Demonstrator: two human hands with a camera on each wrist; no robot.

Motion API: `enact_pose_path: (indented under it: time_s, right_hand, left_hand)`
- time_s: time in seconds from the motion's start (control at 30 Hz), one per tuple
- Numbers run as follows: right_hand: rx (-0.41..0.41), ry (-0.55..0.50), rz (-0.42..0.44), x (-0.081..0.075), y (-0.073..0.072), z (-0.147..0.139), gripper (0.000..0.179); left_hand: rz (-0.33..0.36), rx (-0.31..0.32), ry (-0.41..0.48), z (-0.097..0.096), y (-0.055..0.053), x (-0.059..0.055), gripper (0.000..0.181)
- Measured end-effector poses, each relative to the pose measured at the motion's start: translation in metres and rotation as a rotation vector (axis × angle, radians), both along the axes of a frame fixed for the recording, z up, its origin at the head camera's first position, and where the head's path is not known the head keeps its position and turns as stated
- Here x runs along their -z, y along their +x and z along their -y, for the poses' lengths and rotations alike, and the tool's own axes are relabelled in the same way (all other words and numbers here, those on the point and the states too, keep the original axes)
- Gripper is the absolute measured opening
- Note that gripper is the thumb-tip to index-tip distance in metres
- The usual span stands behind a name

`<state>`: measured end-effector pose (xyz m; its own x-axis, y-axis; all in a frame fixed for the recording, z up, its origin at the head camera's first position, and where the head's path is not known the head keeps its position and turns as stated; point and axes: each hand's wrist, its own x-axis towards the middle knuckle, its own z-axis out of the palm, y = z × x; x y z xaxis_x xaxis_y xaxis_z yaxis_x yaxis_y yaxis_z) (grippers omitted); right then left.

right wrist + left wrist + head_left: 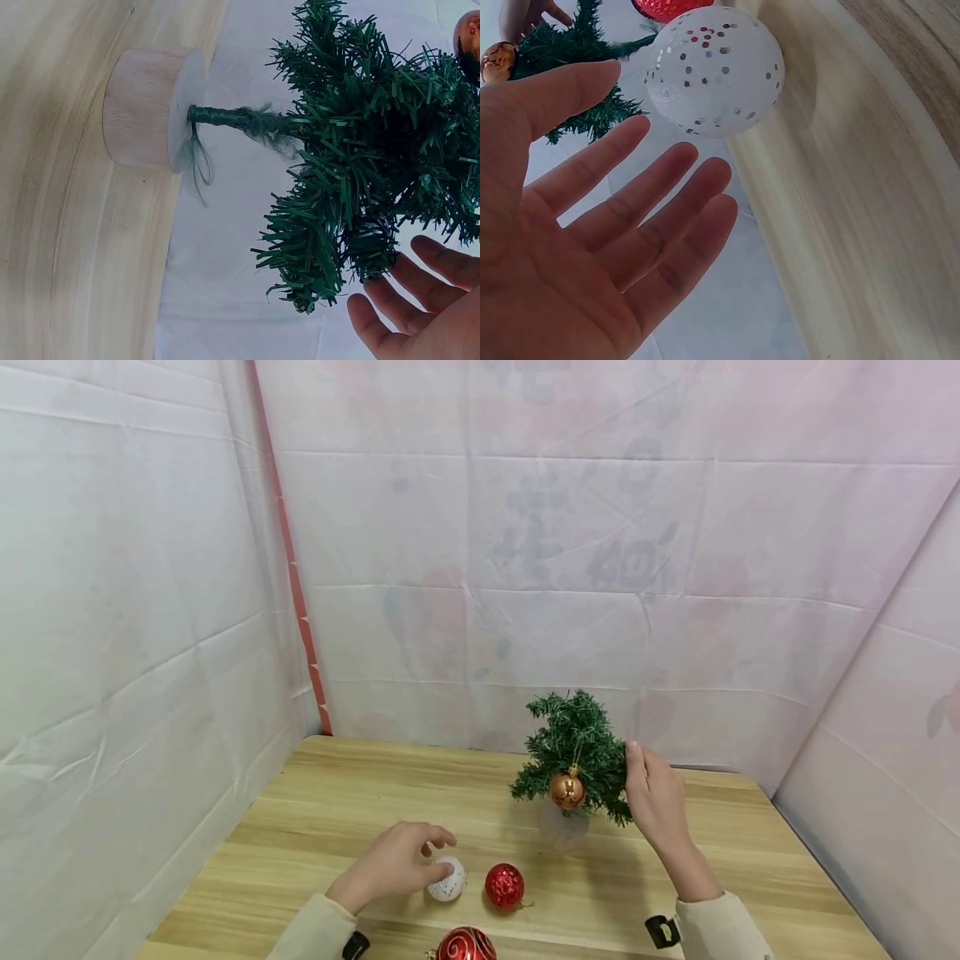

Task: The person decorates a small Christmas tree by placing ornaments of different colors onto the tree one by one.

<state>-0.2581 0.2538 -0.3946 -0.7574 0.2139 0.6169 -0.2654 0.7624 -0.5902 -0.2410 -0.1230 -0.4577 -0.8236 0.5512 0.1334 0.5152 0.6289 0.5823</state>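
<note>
My left hand reaches over a white ball ornament, and its thumb overlaps the ball in the head view. In the left wrist view the fingers are spread and loosely straight, with the sequin-dotted ball beyond their tips. At the right side of a small green Christmas tree is my right hand. Its relaxed fingertips lie right at the branch ends. A shiny copper ball ornament hangs from the tree's front. The tree stands upright on a round wooden base.
A red glittery ball ornament lies right of the white one. Nearer the front is a red ball with swirls, cut off by the frame's lower edge. Pale cloth walls surround the wooden table at the back and sides.
</note>
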Motion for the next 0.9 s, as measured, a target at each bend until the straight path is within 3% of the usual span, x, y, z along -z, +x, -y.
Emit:
enact_pose_path:
  time_s: [0.33,0.7,0.9]
  right_hand:
    - [-0.043,-0.005,-0.004,-0.001,0.0,-0.004,0.05]
    - [-0.088,0.005,-0.042,-0.001,-0.004,-0.012,0.049]
    - [-0.152,0.003,-0.06,0.001,-0.008,-0.022,0.048]
  left_hand:
    - [0.028,-0.014,-0.006,-0.005,0.01,0.001,0.037]
    - [0.016,-0.083,-0.019,-0.018,0.024,0.002,0.04]
    - [0.03,-0.138,-0.023,-0.033,0.039,0.006,0.041]
